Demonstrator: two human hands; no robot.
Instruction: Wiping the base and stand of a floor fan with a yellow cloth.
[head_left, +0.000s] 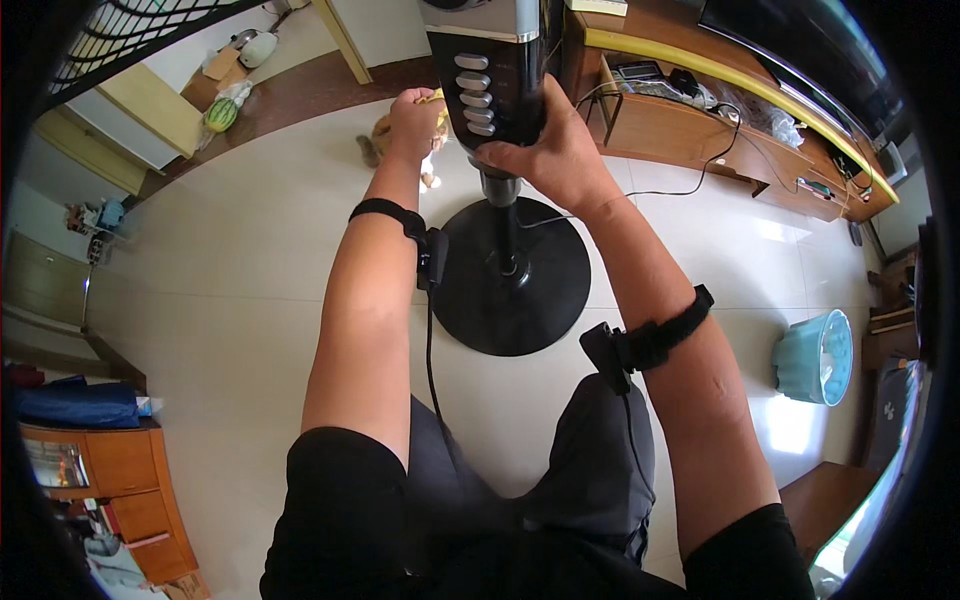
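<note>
In front of me stands a pedestal fan; its black control housing (499, 90) carries a column of silver push buttons (474, 99). My right hand (559, 154) grips the housing from the right, its thumb across the lower front edge. To the left of the housing, my left hand (415, 124) is closed on something yellow (435, 99), probably a cloth, mostly hidden by the fingers. Below the housing, the fan's pole (508, 232) runs down to a round black base (480, 315) on the floor. Black straps with small devices circle both my forearms.
A brown furry animal (369, 150), likely a cat, is on the floor beyond my left hand. A thin cord (667, 193) runs towards the wooden TV cabinet (675, 135). A blue bin (806, 360) stands right. Black wire grille (142, 37) crosses the upper left.
</note>
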